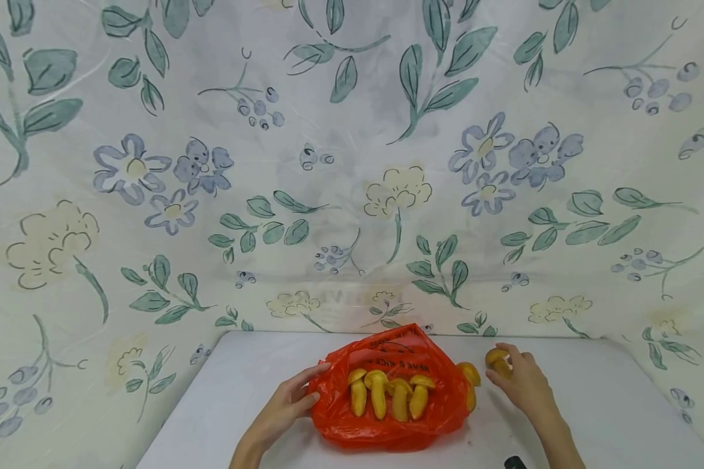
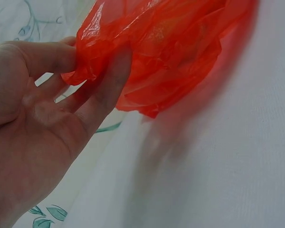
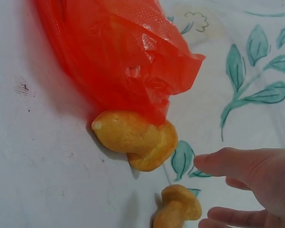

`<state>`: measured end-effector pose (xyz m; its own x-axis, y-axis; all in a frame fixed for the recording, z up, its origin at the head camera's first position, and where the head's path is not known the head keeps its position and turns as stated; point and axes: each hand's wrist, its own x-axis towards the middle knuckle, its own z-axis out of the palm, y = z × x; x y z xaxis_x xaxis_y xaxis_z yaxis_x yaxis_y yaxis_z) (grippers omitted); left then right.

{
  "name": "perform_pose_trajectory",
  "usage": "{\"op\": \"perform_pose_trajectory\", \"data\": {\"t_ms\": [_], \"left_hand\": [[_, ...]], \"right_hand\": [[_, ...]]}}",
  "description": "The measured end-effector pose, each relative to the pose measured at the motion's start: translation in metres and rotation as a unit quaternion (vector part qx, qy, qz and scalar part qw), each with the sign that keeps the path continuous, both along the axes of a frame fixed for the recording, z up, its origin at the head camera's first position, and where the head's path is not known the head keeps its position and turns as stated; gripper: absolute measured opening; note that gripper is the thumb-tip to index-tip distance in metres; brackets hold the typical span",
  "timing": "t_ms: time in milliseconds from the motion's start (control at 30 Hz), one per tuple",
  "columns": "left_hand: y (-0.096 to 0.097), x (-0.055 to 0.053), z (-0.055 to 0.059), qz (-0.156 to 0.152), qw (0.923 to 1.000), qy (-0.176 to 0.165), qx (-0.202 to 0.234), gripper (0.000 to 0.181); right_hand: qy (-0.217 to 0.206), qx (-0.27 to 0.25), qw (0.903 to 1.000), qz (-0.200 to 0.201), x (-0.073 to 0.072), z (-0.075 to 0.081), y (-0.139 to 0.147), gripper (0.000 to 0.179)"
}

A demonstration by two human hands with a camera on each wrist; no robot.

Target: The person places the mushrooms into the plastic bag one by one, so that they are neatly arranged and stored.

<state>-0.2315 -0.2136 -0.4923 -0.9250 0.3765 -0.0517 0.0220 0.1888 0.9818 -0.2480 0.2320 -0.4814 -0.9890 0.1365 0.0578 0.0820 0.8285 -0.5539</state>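
A red plastic bag lies with its mouth facing up, and several yellow-brown mushrooms sit side by side in it. My left hand holds the bag's left edge; the left wrist view has the thumb and fingers on the crumpled film. Over on the right, my right hand is spread around a single mushroom, thumb apart from it and fingertips right beside its cap. Another mushroom lies against the bag's right side, partly covered by the film.
The white table runs back to a hanging floral cloth. A small black object shows at the bottom edge, near the right forearm. Dark specks mark the table in the right wrist view.
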Motion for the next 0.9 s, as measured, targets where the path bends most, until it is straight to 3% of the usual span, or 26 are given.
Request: {"op": "perform_pose_trajectory", "data": {"t_ms": [367, 633, 900], "left_hand": [[0.0, 0.0, -0.001, -0.005, 1.0, 0.008, 0.0, 0.055], [0.0, 0.0, -0.001, -0.003, 0.9999, 0.011, -0.003, 0.054], [0.001, 0.001, 0.0, -0.004, 0.9999, 0.01, -0.002, 0.054]], "right_hand": [[0.006, 0.007, 0.9999, 0.006, -0.001, -0.01, 0.004, 0.061], [-0.015, -0.002, 0.9999, 0.002, -0.005, -0.016, 0.004, 0.062], [0.002, 0.008, 1.0, -0.004, -0.005, -0.02, 0.007, 0.059]]}}
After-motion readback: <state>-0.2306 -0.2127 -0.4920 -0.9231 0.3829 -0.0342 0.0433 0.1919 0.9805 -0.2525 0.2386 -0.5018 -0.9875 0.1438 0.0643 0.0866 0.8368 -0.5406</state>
